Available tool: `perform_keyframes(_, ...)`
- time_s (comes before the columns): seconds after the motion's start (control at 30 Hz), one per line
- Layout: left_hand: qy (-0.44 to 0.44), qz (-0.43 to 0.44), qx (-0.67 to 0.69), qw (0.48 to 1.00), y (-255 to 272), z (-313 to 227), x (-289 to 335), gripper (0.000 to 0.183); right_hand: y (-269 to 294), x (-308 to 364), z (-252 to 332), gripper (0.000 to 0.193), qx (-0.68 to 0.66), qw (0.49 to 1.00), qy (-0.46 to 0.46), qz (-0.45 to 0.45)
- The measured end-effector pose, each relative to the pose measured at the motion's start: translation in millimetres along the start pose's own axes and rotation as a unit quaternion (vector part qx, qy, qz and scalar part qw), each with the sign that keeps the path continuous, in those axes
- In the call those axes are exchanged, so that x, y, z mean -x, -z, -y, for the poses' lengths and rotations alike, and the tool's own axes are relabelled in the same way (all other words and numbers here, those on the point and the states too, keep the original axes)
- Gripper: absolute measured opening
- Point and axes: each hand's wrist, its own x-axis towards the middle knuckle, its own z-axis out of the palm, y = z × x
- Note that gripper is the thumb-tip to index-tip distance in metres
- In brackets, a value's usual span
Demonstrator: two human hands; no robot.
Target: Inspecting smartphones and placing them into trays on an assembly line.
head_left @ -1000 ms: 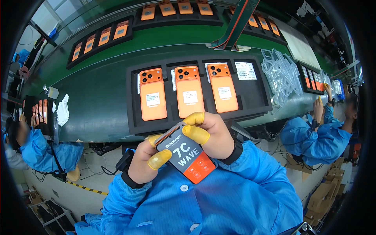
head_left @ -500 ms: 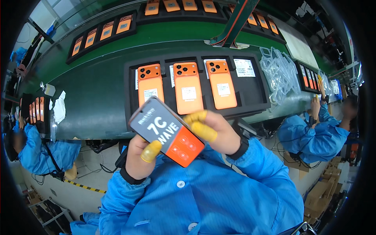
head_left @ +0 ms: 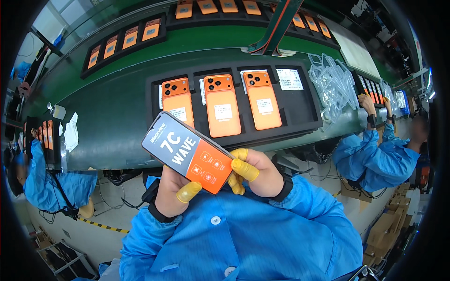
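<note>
A smartphone (head_left: 183, 152), its front covered by a grey and orange printed film, is tilted in front of my chest. My left hand (head_left: 176, 193) grips its lower left side, the thumb in a yellow finger cot and the other fingers hidden beneath. At the lower right edge my right hand (head_left: 253, 172) pinches the phone with yellow-covered fingers. Just beyond lies a black foam tray (head_left: 300, 110) with three orange phones, camera side up: a left one (head_left: 178, 100), a middle one (head_left: 223, 105) and a right one (head_left: 263, 100). The tray's rightmost slot holds a white label sheet (head_left: 289, 79).
Clear plastic pieces (head_left: 332, 86) are heaped right of the tray. A green metal post (head_left: 276, 28) rises behind it. More phone trays (head_left: 124, 40) line the back. Co-workers in blue sit at left (head_left: 58, 187) and right (head_left: 375, 154). Crumpled white paper (head_left: 71, 132) lies at left.
The phone has shifted slightly left and tilted flatter. My right fingers have moved from above its right edge down to its lower right edge. The right co-worker's hands have moved at their tray.
</note>
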Motion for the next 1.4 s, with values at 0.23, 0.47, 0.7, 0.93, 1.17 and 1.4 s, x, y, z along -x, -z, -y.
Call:
perform_keyframes(0.23,0.008,0.017,0.028,0.999,12,4,-1,0.076,-12,2,-9,0.026,0.011,1.000,-0.010,-0.019)
perform_keyframes(0.47,0.000,0.006,0.028,1.000,14,10,1,0.073,-16,1,-7,0.027,0.018,0.999,-0.026,-0.018)
perform_keyframes(0.7,0.013,0.013,0.037,0.999,10,5,1,0.074,-12,-2,-4,0.027,0.005,0.999,0.009,-0.035)
perform_keyframes(0.93,0.040,0.032,0.020,0.998,10,5,-1,0.068,-9,-8,-17,0.025,0.014,0.994,0.045,-0.103)
perform_keyframes(1.17,0.004,0.009,-0.015,1.000,12,7,4,0.055,-8,-6,-15,0.027,-0.006,0.993,0.059,-0.102)
perform_keyframes(1.4,-0.015,-0.041,-0.063,0.997,48,-30,-3,0.044,10,-5,-9,0.024,-0.003,0.993,0.077,-0.088)
